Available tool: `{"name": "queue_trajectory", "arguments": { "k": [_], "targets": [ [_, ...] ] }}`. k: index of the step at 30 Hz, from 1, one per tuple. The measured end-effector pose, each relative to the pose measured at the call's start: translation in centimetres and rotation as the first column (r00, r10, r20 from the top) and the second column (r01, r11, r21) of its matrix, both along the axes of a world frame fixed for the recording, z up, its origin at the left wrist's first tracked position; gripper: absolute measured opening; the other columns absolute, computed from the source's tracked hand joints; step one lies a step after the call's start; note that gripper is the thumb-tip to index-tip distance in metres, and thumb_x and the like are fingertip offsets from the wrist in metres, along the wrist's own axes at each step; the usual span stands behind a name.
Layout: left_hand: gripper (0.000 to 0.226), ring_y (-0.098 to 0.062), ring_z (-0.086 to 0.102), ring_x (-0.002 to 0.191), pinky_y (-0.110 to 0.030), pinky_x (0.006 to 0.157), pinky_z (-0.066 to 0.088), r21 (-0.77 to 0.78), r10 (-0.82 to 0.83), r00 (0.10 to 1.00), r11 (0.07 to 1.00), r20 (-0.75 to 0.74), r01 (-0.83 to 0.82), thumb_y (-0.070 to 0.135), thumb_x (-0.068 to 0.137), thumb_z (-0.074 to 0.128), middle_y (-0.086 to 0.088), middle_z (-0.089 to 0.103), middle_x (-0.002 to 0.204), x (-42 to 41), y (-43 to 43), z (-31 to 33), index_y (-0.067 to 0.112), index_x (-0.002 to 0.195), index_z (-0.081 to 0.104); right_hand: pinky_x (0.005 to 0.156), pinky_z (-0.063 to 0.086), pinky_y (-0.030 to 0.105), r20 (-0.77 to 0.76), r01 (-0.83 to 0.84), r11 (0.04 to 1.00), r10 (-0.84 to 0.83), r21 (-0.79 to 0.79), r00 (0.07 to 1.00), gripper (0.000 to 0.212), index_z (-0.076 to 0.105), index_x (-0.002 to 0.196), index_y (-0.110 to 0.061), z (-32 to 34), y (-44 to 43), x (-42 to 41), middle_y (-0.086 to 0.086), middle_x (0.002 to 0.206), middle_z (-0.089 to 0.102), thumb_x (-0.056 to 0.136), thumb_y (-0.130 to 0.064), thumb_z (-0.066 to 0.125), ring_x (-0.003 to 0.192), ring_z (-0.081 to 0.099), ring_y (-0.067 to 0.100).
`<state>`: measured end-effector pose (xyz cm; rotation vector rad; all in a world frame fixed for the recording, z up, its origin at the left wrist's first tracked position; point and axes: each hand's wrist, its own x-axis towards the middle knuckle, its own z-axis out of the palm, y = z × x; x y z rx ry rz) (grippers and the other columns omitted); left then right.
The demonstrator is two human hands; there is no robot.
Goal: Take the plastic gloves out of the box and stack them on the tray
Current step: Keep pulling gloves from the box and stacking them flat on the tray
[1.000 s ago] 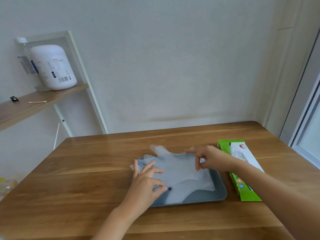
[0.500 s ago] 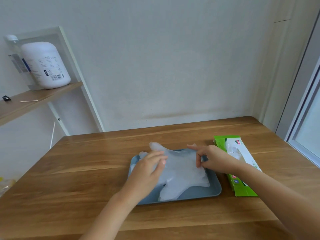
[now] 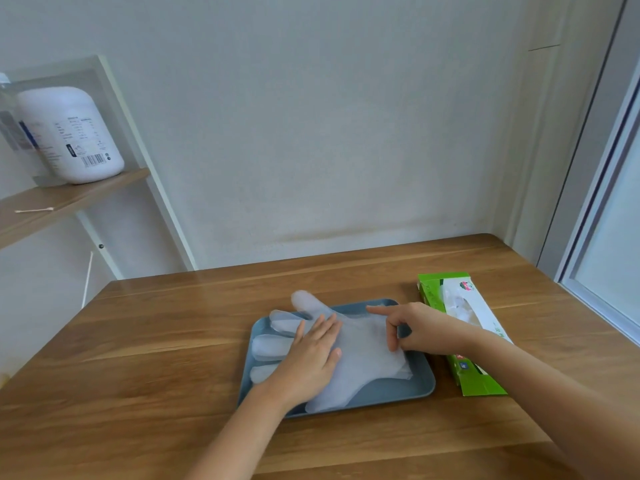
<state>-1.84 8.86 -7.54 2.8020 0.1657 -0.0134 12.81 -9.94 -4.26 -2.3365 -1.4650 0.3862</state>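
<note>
Pale grey wall (image 3: 311,133) closes off the back of the room; a window frame (image 3: 588,188) runs down the right side; on the left a wooden shelf (image 3: 72,197) carries a white tub (image 3: 71,133) with a printed label and barcode, and a cotton swab (image 3: 34,209) lies near the shelf's front edge. From the head view, a wooden table (image 3: 156,375) fills the lower half; a blue-grey tray (image 3: 414,389) sits on it, just right of centre.

Translucent plastic gloves (image 3: 367,365) lie flat on the tray with their fingers pointing left; those fingertips reach over the tray's left rim, and one pokes past the far rim onto the table; the cuff end sits toward the tray's right side. A green box (image 3: 460,303) lies on the table just beside the tray's right edge; more plastic shows through the opening in its top.

The left hand (image 3: 311,358) lies palm down on the gloves, fingers straight and together, pressing them flat; it grasps nothing. The right hand (image 3: 420,329) rests at the cuff side; its index finger stretches out along the far edge, the thumb points down onto the plastic, and the other fingers curl in; whether they pinch the cuff, I cannot tell.
</note>
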Motion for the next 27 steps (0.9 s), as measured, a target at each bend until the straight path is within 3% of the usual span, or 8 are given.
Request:
{"name": "queue_trajectory", "arguments": {
  "k": [3,7,9,13,17,20,22,27],
  "targets": [
    [0.057,-0.001,-0.017,0.143,-0.035,0.117,-0.016,0.052,0.008,0.997,0.999,-0.071,-0.005,0.043,0.104,0.024,0.01,-0.008,0.162,0.1,0.0,-0.4,0.025,0.155,0.003,0.102,0.041,0.035,-0.017,0.029,0.998,-0.03,-0.062,0.999,0.035,0.054,0.066,-0.033,0.3,-0.3,-0.2,-0.016,0.151,0.032,0.083,-0.002,0.056,0.126,0.049,0.016],
    [0.064,-0.011,-0.024,0.144,-0.043,0.116,-0.019,0.126,0.021,0.989,0.992,-0.146,-0.003,0.059,0.099,0.017,0.01,-0.019,0.159,0.1,0.1,-0.7,0.035,0.153,-0.008,0.118,0.014,0.03,0.118,0.118,0.992,-0.111,-0.052,0.987,0.041,0.056,0.089,-0.03,0.9,0.1,-1.4,-0.004,0.157,0.024,0.085,0.008,0.04,0.147,0.01,0.012],
    [0.067,-0.012,-0.025,0.144,-0.044,0.115,-0.02,0.143,0.02,0.987,0.99,-0.158,0.003,0.062,0.097,0.015,0.009,-0.022,0.159,0.1,0.1,-0.8,0.035,0.152,-0.011,0.115,0.013,0.022,0.167,0.129,0.988,-0.143,0.09,0.976,0.048,0.057,0.118,-0.022,0.8,1.1,-3.1,-0.005,0.156,0.026,0.087,0.008,0.038,0.145,0.015,0.01],
    [0.072,-0.012,-0.026,0.143,-0.043,0.119,-0.014,0.19,0.044,0.985,0.982,-0.167,-0.012,0.058,0.099,0.017,0.003,-0.025,0.157,0.2,-0.1,-0.8,0.022,0.153,-0.015,0.109,0.013,0.012,-0.068,0.061,0.987,-0.051,0.147,0.996,0.05,0.027,0.149,-0.017,-1.1,3.5,-7.8,-0.001,0.157,0.024,0.1,-0.008,0.035,0.143,0.024,0.012],
    [0.08,-0.014,-0.025,0.144,-0.041,0.119,-0.013,0.197,0.097,0.979,0.978,-0.179,-0.061,0.06,0.098,0.021,-0.003,-0.027,0.157,-0.2,0.5,-0.8,0.015,0.15,-0.02,0.116,-0.005,0.028,-0.008,0.07,0.992,-0.071,-0.107,0.997,0.058,0.004,0.153,-0.021,-3.1,3.6,-7.7,0.001,0.161,-0.004,0.103,-0.043,0.023,0.147,-0.008,0.016],
    [0.093,-0.017,-0.024,0.145,-0.042,0.118,-0.014,0.135,0.209,0.962,0.973,-0.174,-0.186,0.072,0.091,0.023,-0.005,-0.026,0.158,-0.9,1.1,-0.6,0.016,0.151,-0.02,0.117,-0.008,0.036,0.043,0.101,0.969,-0.094,-0.225,0.995,0.094,-0.005,0.152,-0.03,-3.2,2.9,-7.1,-0.001,0.159,-0.016,0.074,-0.079,0.01,0.145,-0.018,0.02],
    [0.101,-0.022,-0.022,0.146,-0.042,0.118,-0.012,0.136,0.307,0.934,0.949,-0.181,-0.285,0.078,0.086,0.023,-0.009,-0.026,0.157,-1.5,1.8,-0.6,0.014,0.151,-0.02,0.117,-0.009,0.04,0.061,0.15,0.953,-0.139,-0.262,0.988,0.111,-0.01,0.151,-0.031,-3.0,2.6,-7.1,0.001,0.158,-0.021,0.054,-0.085,0.001,0.144,-0.021,0.024],
    [0.103,-0.024,-0.018,0.147,-0.037,0.12,-0.01,0.118,0.41,0.903,0.91,-0.129,-0.396,0.076,0.087,0.023,-0.014,-0.022,0.158,-2.3,2.2,-0.5,0.006,0.15,-0.018,0.119,0.0,0.046,0.129,0.226,0.915,-0.193,-0.333,0.973,0.093,-0.01,0.152,-0.024,-2.1,2.9,-7.0,0.01,0.158,-0.018,0.085,-0.075,0.029,0.145,-0.015,0.036]
  ]
}}
